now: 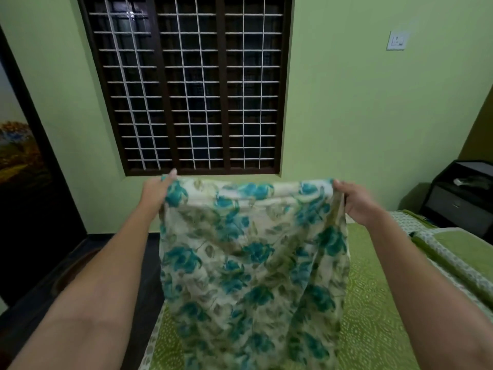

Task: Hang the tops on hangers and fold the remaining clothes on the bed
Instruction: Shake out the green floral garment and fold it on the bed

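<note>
A cream garment with a blue and green flower print [248, 263] hangs spread out in front of me, above the bed [370, 303]. My left hand [156, 190] pinches its upper left corner. My right hand [357, 201] grips its upper right corner. The top edge is stretched level between both hands and the cloth drops down out of the bottom of the view. No hanger is in sight.
The bed carries a green patterned sheet, with green-bordered pillows [453, 252] at the right. A dark bedside cabinet [458, 198] stands at the far right. A barred window [192, 84] fills the green wall ahead. Dark floor [66, 276] and a doorway lie to the left.
</note>
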Demonstrator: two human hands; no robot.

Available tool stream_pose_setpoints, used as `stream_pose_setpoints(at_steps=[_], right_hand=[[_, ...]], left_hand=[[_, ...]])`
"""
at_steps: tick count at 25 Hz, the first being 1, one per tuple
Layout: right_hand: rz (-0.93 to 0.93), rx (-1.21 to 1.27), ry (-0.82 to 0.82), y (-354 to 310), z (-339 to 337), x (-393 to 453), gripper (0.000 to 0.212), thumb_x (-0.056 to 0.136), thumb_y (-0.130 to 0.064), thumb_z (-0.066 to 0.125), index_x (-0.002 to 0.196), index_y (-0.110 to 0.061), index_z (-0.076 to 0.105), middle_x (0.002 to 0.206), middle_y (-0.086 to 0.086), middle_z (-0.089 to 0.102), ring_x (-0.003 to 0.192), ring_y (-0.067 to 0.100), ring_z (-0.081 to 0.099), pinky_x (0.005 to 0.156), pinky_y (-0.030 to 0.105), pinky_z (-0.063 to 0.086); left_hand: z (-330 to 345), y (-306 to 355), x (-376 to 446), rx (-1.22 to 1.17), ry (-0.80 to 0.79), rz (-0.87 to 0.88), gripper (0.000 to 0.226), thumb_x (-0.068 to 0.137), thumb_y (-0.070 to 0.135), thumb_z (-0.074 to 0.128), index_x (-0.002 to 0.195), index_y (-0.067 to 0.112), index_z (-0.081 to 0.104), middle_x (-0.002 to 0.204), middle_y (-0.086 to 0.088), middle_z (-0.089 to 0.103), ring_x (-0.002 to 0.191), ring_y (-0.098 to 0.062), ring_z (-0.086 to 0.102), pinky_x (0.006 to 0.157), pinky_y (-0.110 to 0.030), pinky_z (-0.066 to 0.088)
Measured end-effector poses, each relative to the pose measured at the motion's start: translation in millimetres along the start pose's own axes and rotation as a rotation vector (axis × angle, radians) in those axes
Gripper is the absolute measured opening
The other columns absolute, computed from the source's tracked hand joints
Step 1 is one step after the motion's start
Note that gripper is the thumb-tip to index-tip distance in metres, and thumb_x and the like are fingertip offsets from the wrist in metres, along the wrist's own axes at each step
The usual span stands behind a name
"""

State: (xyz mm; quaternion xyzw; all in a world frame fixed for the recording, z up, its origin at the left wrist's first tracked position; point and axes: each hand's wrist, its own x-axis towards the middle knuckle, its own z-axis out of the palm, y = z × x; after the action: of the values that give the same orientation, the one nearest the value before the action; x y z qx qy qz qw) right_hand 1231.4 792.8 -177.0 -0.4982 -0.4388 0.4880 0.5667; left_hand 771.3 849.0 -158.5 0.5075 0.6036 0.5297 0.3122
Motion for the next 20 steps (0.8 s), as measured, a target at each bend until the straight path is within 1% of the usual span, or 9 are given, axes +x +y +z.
stream_pose_setpoints(at_steps=[1,3,6,9,12,13,16,18,20], right_hand=[[-0.012,-0.043,0.021,-13.6,-0.5,6.5,0.023,0.095,-0.025,0.056,0.099,-0.004,0.064,0.083,0.009,0.07,0.07,0.022,0.067,0.06,0.029,0.056],[0.032,-0.289,0.097,-13.1,-2.0,8.3,0.019,0.093,-0.027,0.061,0.089,-0.008,0.063,0.079,0.008,0.063,0.068,0.021,0.061,0.059,0.027,0.052],[0.099,-0.448,0.178,12.7,-5.1,12.5,0.031,0.095,-0.017,0.058,0.067,-0.011,0.047,0.064,0.006,0.046,0.057,0.017,0.046,0.046,0.02,0.043],[0.121,-0.534,0.212,25.8,-4.7,19.4,0.027,0.094,-0.018,0.06,0.072,-0.01,0.048,0.067,0.009,0.049,0.057,0.02,0.048,0.052,0.028,0.043],[0.129,-0.439,0.236,28.4,1.2,18.2,0.016,0.094,-0.014,0.06,0.085,-0.014,0.047,0.067,0.009,0.05,0.05,0.016,0.049,0.04,0.025,0.043],[0.14,-0.445,0.202,29.9,3.0,17.0,0.012,0.095,-0.014,0.058,0.085,-0.013,0.051,0.068,0.009,0.051,0.052,0.016,0.05,0.043,0.026,0.044],[0.27,-0.446,-0.009,35.1,2.2,8.5,0.022,0.091,-0.023,0.063,0.091,0.0,0.064,0.09,0.015,0.066,0.082,0.027,0.064,0.068,0.034,0.053],[0.316,-0.555,-0.141,44.6,-2.1,4.3,0.033,0.08,-0.022,0.076,0.098,0.003,0.067,0.097,0.015,0.07,0.092,0.029,0.066,0.075,0.033,0.054],[0.262,-0.785,-0.186,55.8,-0.4,0.1,0.031,0.072,-0.013,0.082,0.097,0.002,0.071,0.092,0.01,0.07,0.089,0.024,0.065,0.068,0.026,0.051]], left_hand=[[-0.9,6.5,7.9,-0.079,-0.075,-0.021,0.033,0.088,0.04,0.065,0.074,0.011,0.063,0.075,-0.005,0.064,0.071,-0.021,0.061,0.067,-0.029,0.048],[0.3,-0.7,8.0,0.105,-0.207,-0.03,0.035,0.086,0.039,0.067,0.09,0.005,0.069,0.088,-0.011,0.068,0.081,-0.024,0.063,0.077,-0.032,0.047],[8.4,-20.0,4.9,0.198,-0.132,-0.044,0.04,0.09,0.036,0.063,0.095,-0.003,0.068,0.088,-0.015,0.063,0.072,-0.023,0.057,0.066,-0.028,0.043],[6.5,-22.4,3.1,0.239,-0.149,-0.11,0.03,0.091,0.028,0.064,0.088,-0.001,0.064,0.087,-0.015,0.059,0.063,-0.02,0.051,0.056,-0.026,0.039],[2.5,-29.5,6.2,0.257,-0.182,-0.164,0.031,0.087,0.02,0.069,0.1,-0.008,0.065,0.09,-0.016,0.063,0.084,-0.031,0.062,0.076,-0.032,0.047],[1.8,-33.1,5.6,0.22,-0.246,-0.259,0.034,0.088,0.023,0.068,0.102,-0.008,0.063,0.087,-0.016,0.065,0.084,-0.032,0.065,0.077,-0.034,0.05],[-4.8,-33.0,-5.1,0.155,-0.598,-0.648,0.031,0.083,0.028,0.07,0.085,-0.001,0.062,0.069,-0.016,0.069,0.056,-0.025,0.068,0.053,-0.031,0.058],[-7.8,-41.8,-1.4,0.236,-0.781,-0.674,0.022,0.077,0.015,0.074,0.087,-0.003,0.066,0.086,-0.021,0.071,0.075,-0.03,0.07,0.068,-0.037,0.06],[-6.3,-50.4,1.5,0.465,-0.853,-0.565,0.006,0.081,0.005,0.071,0.085,0.001,0.068,0.093,-0.017,0.069,0.091,-0.031,0.065,0.085,-0.039,0.055]])
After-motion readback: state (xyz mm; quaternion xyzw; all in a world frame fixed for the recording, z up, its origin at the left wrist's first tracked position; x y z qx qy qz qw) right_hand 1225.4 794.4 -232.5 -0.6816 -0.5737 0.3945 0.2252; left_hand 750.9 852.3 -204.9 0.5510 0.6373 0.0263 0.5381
